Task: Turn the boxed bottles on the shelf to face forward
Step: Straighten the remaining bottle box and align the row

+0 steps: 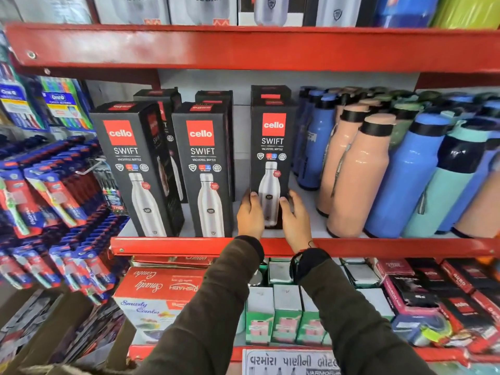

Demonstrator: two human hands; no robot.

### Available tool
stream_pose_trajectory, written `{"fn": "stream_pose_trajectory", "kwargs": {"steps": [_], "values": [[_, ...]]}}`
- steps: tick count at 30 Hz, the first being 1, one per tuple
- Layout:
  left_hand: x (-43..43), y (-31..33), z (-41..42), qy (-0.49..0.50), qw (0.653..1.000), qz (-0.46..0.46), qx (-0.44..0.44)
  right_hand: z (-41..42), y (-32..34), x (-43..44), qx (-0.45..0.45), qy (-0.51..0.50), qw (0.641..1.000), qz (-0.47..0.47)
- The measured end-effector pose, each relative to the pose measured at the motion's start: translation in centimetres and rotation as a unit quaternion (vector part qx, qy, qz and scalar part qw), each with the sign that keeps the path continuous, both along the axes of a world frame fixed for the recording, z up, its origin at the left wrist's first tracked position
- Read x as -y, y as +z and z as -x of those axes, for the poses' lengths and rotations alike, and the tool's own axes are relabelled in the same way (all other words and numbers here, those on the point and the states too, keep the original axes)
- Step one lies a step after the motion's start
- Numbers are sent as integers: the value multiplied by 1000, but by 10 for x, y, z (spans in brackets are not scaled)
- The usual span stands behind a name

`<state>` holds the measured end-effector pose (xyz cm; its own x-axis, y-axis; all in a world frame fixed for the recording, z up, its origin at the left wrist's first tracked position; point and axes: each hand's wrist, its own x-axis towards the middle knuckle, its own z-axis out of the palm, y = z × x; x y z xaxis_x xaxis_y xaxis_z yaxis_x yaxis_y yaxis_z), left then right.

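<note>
Three black boxed bottles stand in the front row of the red shelf [189,246], each printed with a red logo and a steel bottle. The left box [130,169] and middle box [203,169] show their printed fronts. The right box [272,147] also faces forward and stands a little further back. My left hand [250,215] presses on its lower left edge and my right hand [296,220] on its lower right edge, holding the box between them. More black boxes [213,97] stand behind the front row, mostly hidden.
Loose peach bottles [357,180] and blue bottles [403,185] crowd the shelf right of the held box. Toothbrush packs [54,201] hang at the left. The shelf below holds a red carton [159,288] and small green-and-white boxes [286,315]. Another red shelf [243,47] runs overhead.
</note>
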<state>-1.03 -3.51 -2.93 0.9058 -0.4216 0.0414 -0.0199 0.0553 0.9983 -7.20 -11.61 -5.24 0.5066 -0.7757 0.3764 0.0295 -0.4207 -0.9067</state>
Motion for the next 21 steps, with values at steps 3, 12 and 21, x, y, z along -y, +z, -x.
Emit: {"fn": "stream_pose_trajectory", "kwargs": {"steps": [3, 12, 21], "values": [[-2, -2, 1, 17, 1000, -9, 14, 6, 1, 2, -2, 3, 1000, 8], [-19, -12, 20, 45, 998, -24, 41, 31, -1, -8, -3, 16, 999, 33], [-35, -18, 31, 45, 996, -31, 73, 51, 2, -23, -10, 15, 998, 59]]}}
